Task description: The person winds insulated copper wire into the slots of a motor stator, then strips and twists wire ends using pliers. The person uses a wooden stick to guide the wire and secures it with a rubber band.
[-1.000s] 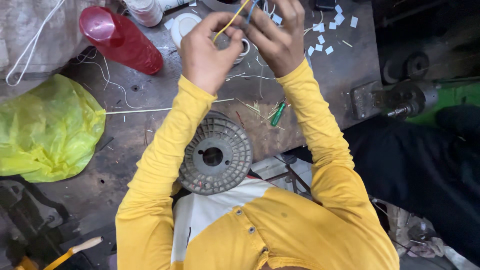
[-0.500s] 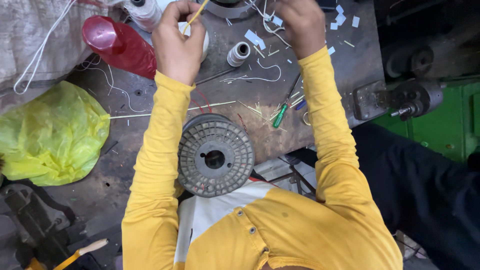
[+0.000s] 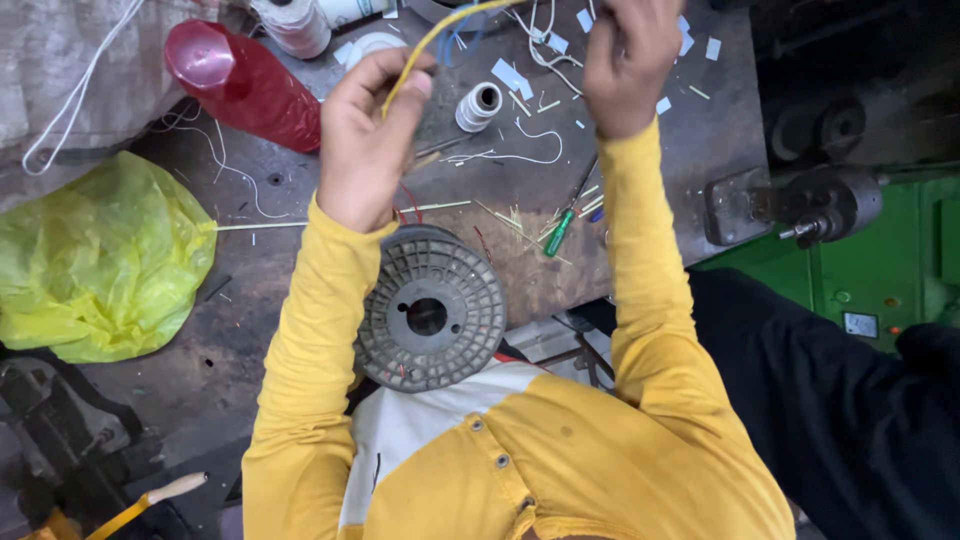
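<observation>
Left hand [image 3: 365, 150] pinches yellow sleeve [image 3: 430, 45], right hand [image 3: 630, 65] clenched on its far end; keep it taut between grips, above the small spool [image 3: 480, 105].

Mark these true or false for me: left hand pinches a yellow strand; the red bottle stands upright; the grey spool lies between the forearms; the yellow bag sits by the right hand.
1. The left hand pinches a yellow strand: true.
2. The red bottle stands upright: false, it lies on its side.
3. The grey spool lies flat between the forearms: true.
4. The yellow bag sits by the right hand: false, it lies off on the left side.
</observation>
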Demonstrator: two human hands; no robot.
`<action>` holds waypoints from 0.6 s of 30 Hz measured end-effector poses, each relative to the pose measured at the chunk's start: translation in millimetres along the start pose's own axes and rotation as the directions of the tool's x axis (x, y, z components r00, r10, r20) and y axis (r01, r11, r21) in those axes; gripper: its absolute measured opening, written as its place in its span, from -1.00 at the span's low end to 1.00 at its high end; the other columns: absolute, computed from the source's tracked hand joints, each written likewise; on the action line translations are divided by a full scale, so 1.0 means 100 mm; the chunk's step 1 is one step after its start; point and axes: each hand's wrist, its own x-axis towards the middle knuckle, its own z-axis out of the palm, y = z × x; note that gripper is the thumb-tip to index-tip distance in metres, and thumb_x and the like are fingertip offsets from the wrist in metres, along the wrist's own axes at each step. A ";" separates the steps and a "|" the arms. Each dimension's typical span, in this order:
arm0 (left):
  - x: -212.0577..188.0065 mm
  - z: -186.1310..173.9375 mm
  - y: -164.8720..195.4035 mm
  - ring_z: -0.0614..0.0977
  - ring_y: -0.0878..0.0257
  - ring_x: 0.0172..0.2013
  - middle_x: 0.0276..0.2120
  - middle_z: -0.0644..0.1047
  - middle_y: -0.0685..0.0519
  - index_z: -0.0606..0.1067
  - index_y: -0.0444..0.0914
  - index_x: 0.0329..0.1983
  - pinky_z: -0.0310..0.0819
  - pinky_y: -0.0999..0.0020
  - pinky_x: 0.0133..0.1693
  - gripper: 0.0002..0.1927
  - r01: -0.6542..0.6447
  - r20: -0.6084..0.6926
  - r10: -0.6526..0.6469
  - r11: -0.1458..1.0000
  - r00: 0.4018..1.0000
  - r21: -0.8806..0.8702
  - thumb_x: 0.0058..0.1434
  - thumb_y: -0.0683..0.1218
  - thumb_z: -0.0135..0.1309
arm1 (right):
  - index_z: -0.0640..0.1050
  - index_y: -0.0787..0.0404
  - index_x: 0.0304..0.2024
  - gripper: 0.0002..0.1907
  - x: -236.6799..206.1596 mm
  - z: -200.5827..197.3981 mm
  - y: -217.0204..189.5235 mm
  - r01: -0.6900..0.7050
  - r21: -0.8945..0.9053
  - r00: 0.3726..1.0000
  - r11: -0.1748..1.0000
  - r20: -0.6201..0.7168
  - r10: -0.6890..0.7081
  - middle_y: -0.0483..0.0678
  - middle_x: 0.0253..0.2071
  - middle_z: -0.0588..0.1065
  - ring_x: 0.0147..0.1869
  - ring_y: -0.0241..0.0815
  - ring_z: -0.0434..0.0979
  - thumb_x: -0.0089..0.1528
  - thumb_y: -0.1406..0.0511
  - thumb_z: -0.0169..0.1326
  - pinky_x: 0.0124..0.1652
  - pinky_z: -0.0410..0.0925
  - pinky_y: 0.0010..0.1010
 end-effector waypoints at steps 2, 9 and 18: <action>-0.11 0.05 0.05 0.44 0.49 -0.23 -0.16 0.53 0.13 0.52 -0.37 0.06 0.30 0.59 -0.20 -0.85 -0.141 0.091 0.136 0.989 0.986 0.045 0.48 -0.24 0.07 | 0.48 0.33 0.15 -0.76 -0.10 -0.06 -0.31 -0.328 0.596 0.943 0.733 0.247 0.221 0.00 0.06 0.52 0.08 -0.16 0.52 0.44 0.40 0.05 0.07 0.38 -0.36; -0.78 0.42 0.69 0.59 0.42 -0.12 -0.05 0.53 0.05 0.52 -0.35 0.02 0.50 0.56 -0.17 -0.86 -0.464 0.211 0.414 0.756 0.885 0.462 0.42 -0.30 0.10 | 0.43 0.33 0.11 -0.77 -0.27 -0.60 -1.15 -0.393 0.780 0.913 0.488 0.395 0.104 0.01 -0.06 0.51 -0.10 -0.30 0.50 0.55 0.27 0.05 -0.08 0.39 -0.50; -1.43 0.65 0.79 0.67 0.09 -0.12 -0.01 0.53 0.00 0.50 -0.23 0.12 0.58 0.31 -0.20 -0.60 -0.641 0.346 0.637 0.312 0.689 0.701 0.25 -0.19 0.35 | 0.38 0.26 -0.04 -0.84 -0.60 -0.94 -1.62 -0.500 0.857 0.836 0.121 0.442 0.324 -0.15 -0.33 0.34 -0.47 -0.49 0.16 0.57 0.29 0.01 -0.47 0.07 -0.63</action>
